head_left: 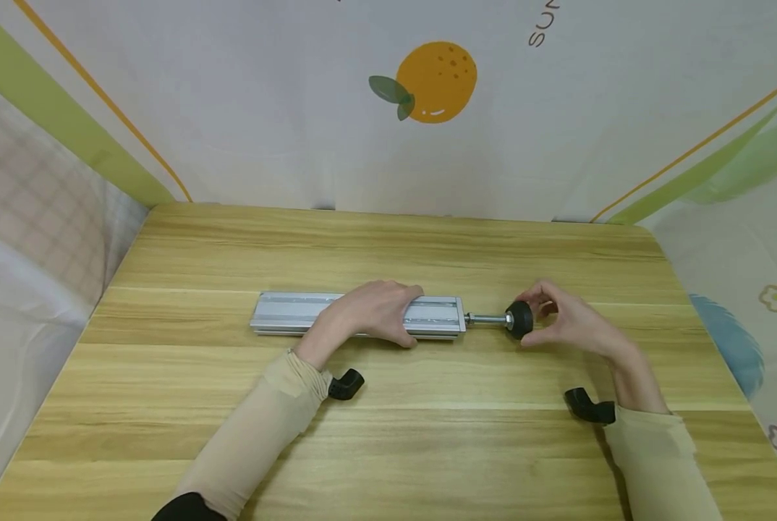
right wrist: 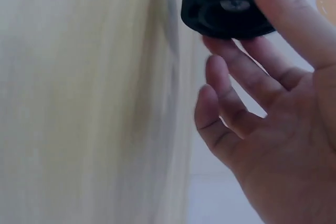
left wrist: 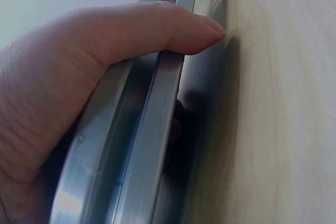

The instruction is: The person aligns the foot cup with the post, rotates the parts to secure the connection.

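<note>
While I look down through the head view, I see a wooden table point(head_left: 388, 434) with a pale yellow, streaky grain and rounded far corners, closed in on three sides by light fabric walls; the back panel carries a printed orange point(head_left: 436, 81) with green leaves, and green and orange stripes run down the sides. Across the middle of the table lies a long aluminium rail point(head_left: 284, 312), matte silver, flat and grooved along its length. My left hand point(head_left: 375, 312) rests over its right half with the fingers draped over the far edge and the thumb on the near side; the left wrist view shows the thumb curled over the ridged metal, so the hand is grasping the rail. From the rail's right end a thin threaded rod point(head_left: 486, 318) sticks out level with the table and ends in a round black knob point(head_left: 519, 319), smooth and dull like rubber or plastic. My right hand point(head_left: 567, 322) pinches that knob between thumb and fingertips; in the right wrist view the knob's recessed face with a metal centre shows above the curled fingers. Both forearms wear beige sleeves.
</note>
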The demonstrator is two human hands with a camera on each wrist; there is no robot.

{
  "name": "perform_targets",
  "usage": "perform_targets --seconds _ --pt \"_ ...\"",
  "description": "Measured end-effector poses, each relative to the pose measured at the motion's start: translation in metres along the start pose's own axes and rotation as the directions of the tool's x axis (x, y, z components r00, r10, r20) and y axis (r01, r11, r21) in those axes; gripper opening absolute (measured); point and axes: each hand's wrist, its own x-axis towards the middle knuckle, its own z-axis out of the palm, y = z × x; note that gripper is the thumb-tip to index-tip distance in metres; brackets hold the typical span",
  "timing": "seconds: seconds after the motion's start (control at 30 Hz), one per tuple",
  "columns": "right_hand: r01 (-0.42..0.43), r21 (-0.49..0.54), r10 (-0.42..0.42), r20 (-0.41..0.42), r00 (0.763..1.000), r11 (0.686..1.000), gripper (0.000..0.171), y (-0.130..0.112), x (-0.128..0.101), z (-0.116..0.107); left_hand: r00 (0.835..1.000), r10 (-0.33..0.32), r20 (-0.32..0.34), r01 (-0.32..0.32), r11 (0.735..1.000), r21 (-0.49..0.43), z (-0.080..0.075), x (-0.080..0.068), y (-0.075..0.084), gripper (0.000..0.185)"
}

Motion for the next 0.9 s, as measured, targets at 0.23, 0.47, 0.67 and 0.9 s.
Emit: perform_targets --seconds 0.23,0.47,0.67,0.9 --pt "-0.035 0.008 0.034 0.067 0.997 0.999 0.045 -0.0021 -0.0049 -0.007 1.0 -0.001 0.006 0.001 1.0 -0.007 -0.0014 -0.0005 0.0011 0.05" --pt "-0.024 -0.009 0.024 0.07 0.997 1.0 0.061 -0.0005 -0.0032 -0.0067 1.0 0.001 0.003 -0.001 1.0 0.001 -0.0018 -0.0007 0.0012 0.05" --pt "0.009 0.028 -0.011 0.058 0.998 1.0 0.078 0.0022 0.0036 -0.0008 1.0 -0.002 0.0 0.002 1.0 0.005 -0.0012 -0.001 0.0001 0.051" --pt "0.02 -0.001 -0.02 0.02 1.0 1.0 0.065 0.0032 0.0015 0.0006 1.0 0.004 -0.003 -0.004 1.0 -0.002 -0.0013 -0.0013 0.0014 0.049"
